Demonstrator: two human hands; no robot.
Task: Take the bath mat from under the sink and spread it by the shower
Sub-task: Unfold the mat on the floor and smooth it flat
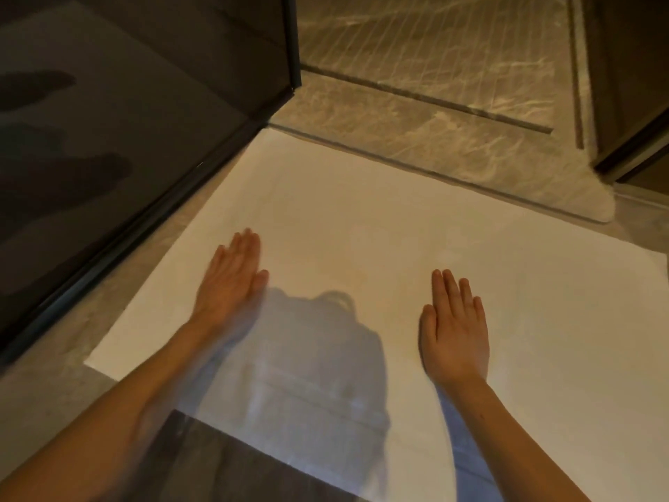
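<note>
Both forearms reach in from the near edge: left hand [231, 280] and right hand [454, 327] (fingers straight, gripping nothing) rest flat on the white bath mat [362, 219], spread along the shower threshold [416, 164], beside the dark glass door [126, 121] at left.

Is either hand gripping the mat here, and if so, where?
Nothing is held. The left hand and the right hand rest flat, fingers straight, on top of the bath mat.
</note>
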